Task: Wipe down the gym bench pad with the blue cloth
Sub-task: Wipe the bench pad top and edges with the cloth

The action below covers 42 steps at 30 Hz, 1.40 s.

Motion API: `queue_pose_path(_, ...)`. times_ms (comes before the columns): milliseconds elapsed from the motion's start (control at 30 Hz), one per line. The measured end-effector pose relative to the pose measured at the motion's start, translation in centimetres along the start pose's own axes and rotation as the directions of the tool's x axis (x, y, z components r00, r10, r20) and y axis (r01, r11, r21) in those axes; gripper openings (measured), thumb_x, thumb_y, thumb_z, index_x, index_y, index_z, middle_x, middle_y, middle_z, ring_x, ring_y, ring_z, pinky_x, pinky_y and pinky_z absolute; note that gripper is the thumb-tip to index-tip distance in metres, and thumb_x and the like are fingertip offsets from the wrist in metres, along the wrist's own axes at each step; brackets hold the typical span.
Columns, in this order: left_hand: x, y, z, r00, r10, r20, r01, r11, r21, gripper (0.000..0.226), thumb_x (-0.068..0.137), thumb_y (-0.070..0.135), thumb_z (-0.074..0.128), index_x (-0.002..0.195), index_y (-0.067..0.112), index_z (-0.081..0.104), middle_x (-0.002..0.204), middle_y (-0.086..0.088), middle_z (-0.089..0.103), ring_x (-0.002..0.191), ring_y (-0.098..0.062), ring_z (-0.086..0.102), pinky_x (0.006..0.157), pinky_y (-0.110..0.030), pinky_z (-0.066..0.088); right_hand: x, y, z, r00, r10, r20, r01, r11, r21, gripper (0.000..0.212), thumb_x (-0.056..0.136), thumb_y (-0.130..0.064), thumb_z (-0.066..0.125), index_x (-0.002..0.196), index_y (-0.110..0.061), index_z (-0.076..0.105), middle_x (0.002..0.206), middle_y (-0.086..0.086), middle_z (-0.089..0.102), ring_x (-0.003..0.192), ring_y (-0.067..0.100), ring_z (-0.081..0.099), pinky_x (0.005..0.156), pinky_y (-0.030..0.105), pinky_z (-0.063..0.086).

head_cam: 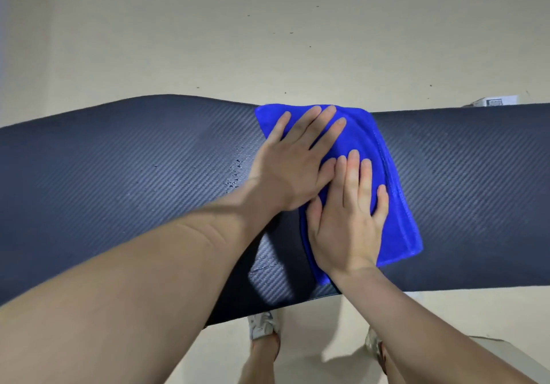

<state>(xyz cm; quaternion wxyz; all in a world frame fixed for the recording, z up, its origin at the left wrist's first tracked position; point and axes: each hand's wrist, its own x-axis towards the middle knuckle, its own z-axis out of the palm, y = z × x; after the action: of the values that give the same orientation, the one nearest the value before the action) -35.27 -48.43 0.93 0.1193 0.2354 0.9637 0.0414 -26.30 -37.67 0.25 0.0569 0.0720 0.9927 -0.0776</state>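
Left hand (293,164) and right hand (348,220), both flat and ungripped, press the blue cloth (395,199) across the bench pad (119,175) mid-width for even wiping contact.

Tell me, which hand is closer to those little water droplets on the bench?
Left. The left hand lies flat on the blue cloth, its wrist right beside the droplets on the bench pad. The right hand presses the cloth farther from them.

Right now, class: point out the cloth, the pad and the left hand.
cloth (395,205): head view, right hemmed side.
pad (119,175): head view, bare textured top.
left hand (293,163): head view, back of hand.
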Motion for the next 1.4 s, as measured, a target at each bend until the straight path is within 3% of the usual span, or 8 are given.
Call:
queue_pose_path(300,-5.6,-10.2,0.0,0.985,-0.152,-0.081,0.152,0.988,0.000,0.059,0.095,0.045,0.025,0.148,0.020,0.026,0.158,0.000,0.022,0.145,-0.017,0.020,0.115,-0.047,0.020,0.0,-10.4,1.5,0.985,-0.170,0.021,0.171,0.985,-0.019,0.063,0.095,-0.040,0.031,0.150,-0.008,0.029,0.160,0.008,0.023,0.148,0.021,0.018,0.117,0.050,0.018)
queue_pose_path(633,-11.9,-20.3,-0.3,0.965,-0.263,0.012,0.262,0.964,0.049,0.064,0.095,0.051,0.015,0.152,0.022,0.008,0.161,0.000,0.006,0.148,-0.019,0.006,0.117,-0.048,0.010,0.0,-19.7,3.2,0.910,-0.410,0.069,0.408,0.912,0.041,0.071,0.091,-0.047,0.028,0.151,-0.010,0.025,0.161,0.005,0.020,0.148,0.018,0.017,0.117,0.047,0.007)
queue_pose_path(867,-9.7,-16.0,-0.5,0.931,-0.362,0.052,0.362,0.932,-0.005,0.068,0.094,0.048,0.016,0.152,0.016,0.001,0.161,-0.005,-0.005,0.148,-0.022,-0.004,0.117,-0.048,0.001,2.5,-12.8,1.5,0.829,-0.549,0.104,0.548,0.835,0.034,0.064,0.095,-0.049,0.033,0.152,-0.020,0.029,0.160,-0.004,0.025,0.147,0.013,0.021,0.116,0.041,0.015)
queue_pose_path(1033,-4.4,-8.2,0.0,0.943,-0.331,-0.040,0.330,0.943,-0.041,0.067,0.092,0.044,0.020,0.150,0.011,0.015,0.160,-0.010,0.011,0.147,-0.024,0.008,0.116,-0.050,0.008,3.5,-5.8,-0.1,0.897,-0.428,0.107,0.428,0.903,0.020,0.064,0.094,-0.048,0.035,0.151,-0.019,0.031,0.160,-0.004,0.025,0.147,0.015,0.020,0.116,0.042,0.018)
queue_pose_path(1200,-2.0,-3.4,0.2,0.971,-0.239,-0.017,0.238,0.970,-0.047,0.066,0.094,0.043,0.015,0.151,0.012,0.005,0.161,-0.008,0.002,0.148,-0.022,0.001,0.117,-0.050,0.003,3.7,0.6,-1.9,0.901,-0.409,0.147,0.423,0.903,-0.076,0.063,0.096,-0.050,0.029,0.151,-0.021,0.029,0.160,-0.003,0.024,0.147,0.016,0.021,0.116,0.042,0.018)
queue_pose_path(1400,-1.6,-3.3,0.6,0.973,-0.217,-0.079,0.209,0.973,-0.093,0.065,0.094,0.045,0.023,0.151,0.013,0.016,0.160,-0.008,0.014,0.147,-0.021,0.009,0.116,-0.049,0.006,2.7,-1.0,-1.0,0.960,-0.273,0.061,0.277,0.958,-0.070,0.059,0.096,-0.042,0.027,0.150,-0.019,0.032,0.159,0.000,0.028,0.147,0.019,0.022,0.115,0.045,0.017)
